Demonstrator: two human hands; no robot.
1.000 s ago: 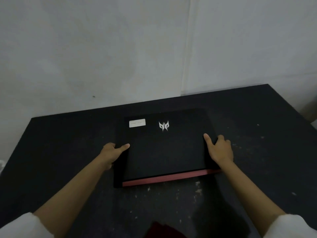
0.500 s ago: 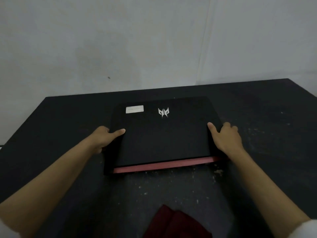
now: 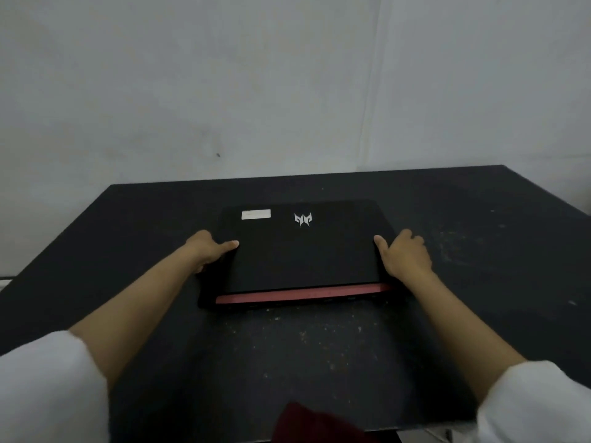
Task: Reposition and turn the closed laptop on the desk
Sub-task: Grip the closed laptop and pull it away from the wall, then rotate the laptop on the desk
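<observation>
A closed black laptop [image 3: 303, 251] lies in the middle of the black desk [image 3: 319, 353]. Its lid carries a silver logo and a small white sticker near the far edge, and a red strip runs along the edge nearest me. My left hand [image 3: 208, 249] grips the laptop's left side, thumb on the lid and fingers hidden under the edge. My right hand [image 3: 404, 255] grips the right side the same way, thumb resting on the lid.
A grey wall [image 3: 287, 91] stands right behind the desk's far edge. A dark red cloth [image 3: 307, 423] lies at the near desk edge, below the laptop. White specks dot the desk surface. The desk's right corner sits at the far right.
The laptop has turned slightly so its near red edge lies closer to level, with both hands still holding its sides. The camera view has shifted as well.
</observation>
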